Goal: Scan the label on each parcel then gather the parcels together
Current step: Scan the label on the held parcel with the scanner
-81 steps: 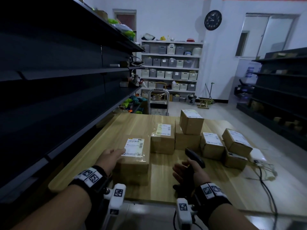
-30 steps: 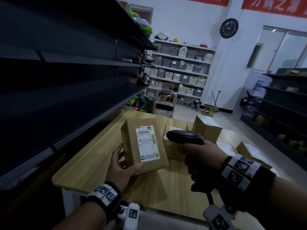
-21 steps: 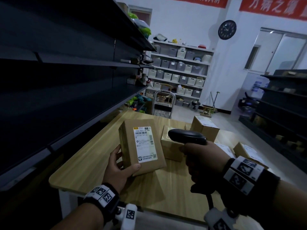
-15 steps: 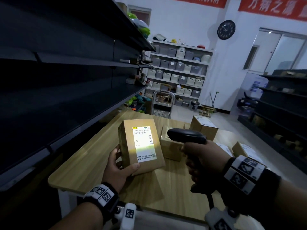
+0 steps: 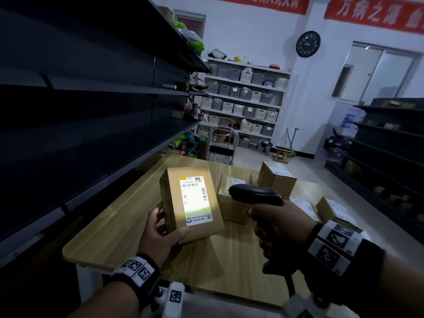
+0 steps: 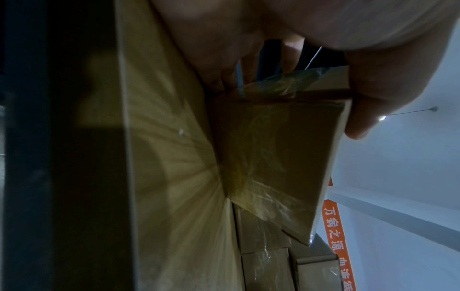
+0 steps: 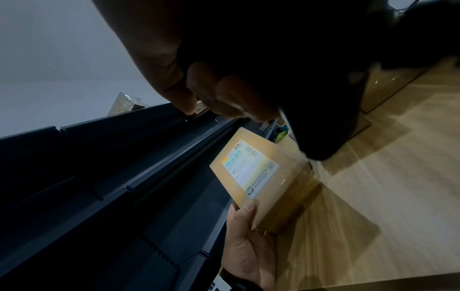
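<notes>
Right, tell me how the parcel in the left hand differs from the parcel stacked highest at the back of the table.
The held parcel is lifted off the table, gripped by the left hand; the top stacked parcel rests on other boxes. The held parcel is tilted up with its label facing the person; the stacked one's label faces upward. The held label is lit by the scanner; the stacked one is dim. Both are brown cardboard with white labels.

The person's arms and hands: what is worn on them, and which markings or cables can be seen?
Both forearms are bare, with no sleeves and no gloves. The left wrist band is black and carries white squares with black square-code patterns. The right wrist band is the same kind, black with white coded squares. Under each wrist sits a white camera mount bearing another coded square. No cable on the arms is clearly visible.
</notes>
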`<state>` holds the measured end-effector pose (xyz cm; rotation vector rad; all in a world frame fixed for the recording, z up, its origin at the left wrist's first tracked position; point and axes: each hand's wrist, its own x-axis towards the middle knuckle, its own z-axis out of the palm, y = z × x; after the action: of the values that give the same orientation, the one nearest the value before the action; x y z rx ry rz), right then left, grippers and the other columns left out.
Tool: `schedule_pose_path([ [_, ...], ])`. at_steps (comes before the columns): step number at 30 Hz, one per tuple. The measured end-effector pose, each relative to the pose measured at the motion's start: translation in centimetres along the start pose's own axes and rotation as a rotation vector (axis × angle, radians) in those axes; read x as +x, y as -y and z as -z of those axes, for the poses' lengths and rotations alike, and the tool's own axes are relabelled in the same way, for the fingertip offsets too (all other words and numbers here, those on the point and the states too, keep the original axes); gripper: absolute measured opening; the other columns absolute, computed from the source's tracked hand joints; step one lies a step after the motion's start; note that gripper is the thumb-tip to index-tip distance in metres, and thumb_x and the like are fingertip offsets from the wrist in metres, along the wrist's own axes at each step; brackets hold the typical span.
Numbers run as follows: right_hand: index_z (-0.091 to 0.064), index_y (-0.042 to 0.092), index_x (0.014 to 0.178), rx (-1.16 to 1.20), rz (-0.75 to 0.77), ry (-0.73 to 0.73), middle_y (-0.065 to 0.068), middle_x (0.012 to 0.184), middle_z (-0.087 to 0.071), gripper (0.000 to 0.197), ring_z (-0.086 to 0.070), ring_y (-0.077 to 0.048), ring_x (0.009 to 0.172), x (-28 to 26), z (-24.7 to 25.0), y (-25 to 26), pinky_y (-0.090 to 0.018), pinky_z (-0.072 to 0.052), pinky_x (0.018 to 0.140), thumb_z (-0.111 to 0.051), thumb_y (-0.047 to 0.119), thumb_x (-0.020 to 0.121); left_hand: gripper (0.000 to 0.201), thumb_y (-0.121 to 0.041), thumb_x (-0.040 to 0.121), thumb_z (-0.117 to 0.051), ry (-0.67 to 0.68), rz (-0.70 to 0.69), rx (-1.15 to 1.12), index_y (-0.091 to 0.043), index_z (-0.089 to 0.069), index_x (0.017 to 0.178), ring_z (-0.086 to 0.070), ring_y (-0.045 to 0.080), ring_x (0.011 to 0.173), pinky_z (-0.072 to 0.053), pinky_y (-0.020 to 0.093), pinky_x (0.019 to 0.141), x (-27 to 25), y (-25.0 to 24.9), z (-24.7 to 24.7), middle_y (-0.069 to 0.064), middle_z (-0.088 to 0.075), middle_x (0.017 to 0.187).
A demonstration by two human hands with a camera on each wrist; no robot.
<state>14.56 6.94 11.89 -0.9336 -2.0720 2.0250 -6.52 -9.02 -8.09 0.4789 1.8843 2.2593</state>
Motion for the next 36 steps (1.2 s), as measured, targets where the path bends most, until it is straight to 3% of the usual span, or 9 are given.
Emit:
schedule_pose_path([
  [3,-0.062,0.015,0.112,0.04,-0.025,-0.013,-0.008,0.062,-0.047,0.019,-0.04,-0.022,0.052,0.1,0.2,-0.1,-0.034,-0.033,0.057,-0.071,0.01,0.096,0.092,-0.008,0.08,-0.094,-0.011,-0.01,-0.026,-0.048,-0.041,0.143,-0.064,0.004,0.109,-0.055,0.03,0.078,0.0,0.1,0.0,-0.022,-0.059,0.126],
  [10,-0.062,0.008,0.108,0.04,-0.011,-0.014,-0.009,0.061,-0.044,0.018,-0.039,-0.021,0.048,1.2,1.0,-1.5,-0.032,-0.034,0.055,-0.072,0.014,0.095,0.092,-0.01,0.08,-0.095,-0.014,-0.023,-0.018,-0.055,-0.043,0.141,-0.064,0.005,0.113,-0.054,0.032,0.082,0.1,0.5,0.1,-0.022,-0.06,0.129],
  [14,-0.062,0.008,0.103,0.141,0.003,0.001,-0.009,0.06,-0.045,0.017,-0.041,-0.022,0.047,2.1,1.6,-2.4,-0.031,-0.037,0.052,-0.074,0.015,0.094,0.089,-0.016,0.077,-0.099,-0.015,-0.01,-0.013,-0.065,-0.045,0.129,-0.065,0.006,0.113,-0.056,0.034,0.083,0.2,0.5,0.2,-0.025,-0.059,0.129],
  [18,-0.066,0.005,0.107,0.313,0.047,0.04,-0.012,0.064,-0.051,0.037,-0.051,-0.027,0.049,3.8,2.9,-4.2,-0.034,-0.046,0.054,-0.078,0.034,0.087,0.093,-0.018,0.077,-0.099,-0.003,0.0,-0.008,-0.056,-0.044,0.141,-0.065,0.007,0.114,-0.057,0.037,0.084,0.2,0.6,0.2,-0.02,-0.06,0.134],
  [23,-0.064,0.007,0.105,0.736,0.044,-0.004,-0.014,0.079,-0.061,0.044,-0.063,-0.033,0.072,7.0,4.5,-7.9,-0.043,-0.05,0.075,-0.069,0.049,0.093,0.084,-0.027,0.078,-0.099,0.01,0.001,-0.009,-0.059,-0.048,0.136,-0.065,0.007,0.117,-0.057,0.039,0.087,0.3,0.6,0.2,-0.01,-0.062,0.142],
  [26,-0.065,0.006,0.11,0.831,0.04,-0.071,-0.02,0.101,-0.079,0.05,-0.072,-0.039,0.105,9.6,4.5,-10.2,-0.054,-0.053,0.098,-0.06,0.054,0.097,0.09,-0.042,0.071,-0.099,0.014,0.017,-0.002,-0.05,-0.05,0.147,-0.066,0.014,0.121,-0.059,0.042,0.09,0.5,0.8,0.2,-0.005,-0.064,0.146],
  [28,-0.065,0.006,0.115,0.871,0.049,-0.042,-0.021,0.119,-0.078,0.052,-0.07,-0.04,0.12,10.8,3.9,-11.5,-0.058,-0.046,0.111,-0.059,0.055,0.098,0.101,-0.056,0.06,-0.095,0.03,0.024,-0.008,-0.047,-0.052,0.151,-0.068,0.019,0.125,-0.06,0.05,0.099,0.6,0.8,0.1,-0.005,-0.066,0.144],
  [31,-0.067,0.005,0.117,0.918,0.03,0.018,-0.022,0.129,-0.075,0.051,-0.066,-0.039,0.129,12.1,2.6,-12.8,-0.059,-0.037,0.121,-0.059,0.052,0.099,0.101,-0.062,0.054,-0.092,0.034,0.047,-0.033,-0.046,-0.056,0.148,-0.071,0.022,0.123,-0.061,0.055,0.103,0.8,0.9,0.1,-0.005,-0.07,0.14],
  [36,-0.069,0.006,0.109,0.977,-0.002,0.053,-0.024,0.136,-0.071,0.044,-0.064,-0.038,0.131,14.0,1.3,-13.9,-0.057,-0.034,0.125,-0.054,0.046,0.101,0.098,-0.061,0.056,-0.09,0.01,0.071,-0.069,-0.04,-0.061,0.147,-0.074,0.025,0.119,-0.062,0.054,0.1,1.3,1.5,0.1,-0.001,-0.074,0.136],
])
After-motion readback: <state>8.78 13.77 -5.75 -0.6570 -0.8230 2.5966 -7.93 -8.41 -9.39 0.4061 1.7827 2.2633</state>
